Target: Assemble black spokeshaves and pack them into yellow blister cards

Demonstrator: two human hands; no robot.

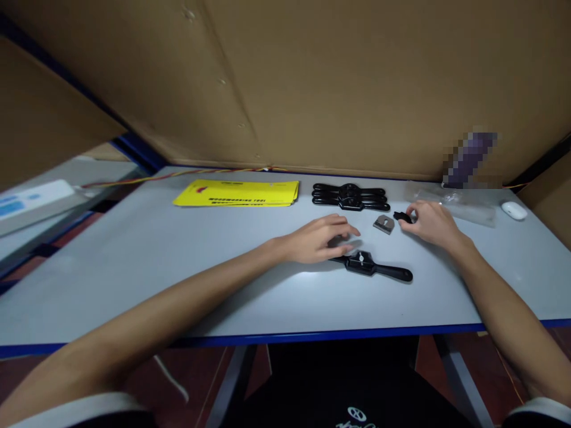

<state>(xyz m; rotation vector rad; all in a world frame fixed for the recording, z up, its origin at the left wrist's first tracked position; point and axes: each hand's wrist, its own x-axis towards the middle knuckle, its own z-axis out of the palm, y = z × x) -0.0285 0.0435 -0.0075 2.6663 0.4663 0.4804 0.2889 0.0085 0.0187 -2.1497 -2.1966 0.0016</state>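
A black spokeshave body (372, 266) lies on the grey table (147, 261) in front of me. My left hand (319, 239) rests palm down over its left handle, fingers loosely curled. My right hand (432, 223) pinches a small black part (401, 217) at its fingertips, just right of a small grey metal blade (384, 223) lying flat on the table.
A stack of black spokeshaves (350, 197) lies behind the hands. Yellow flat cartons (238, 193) sit at the back left. A clear plastic bag (452, 201) and a white mouse-like object (514, 210) are at the back right. Cardboard walls enclose the table.
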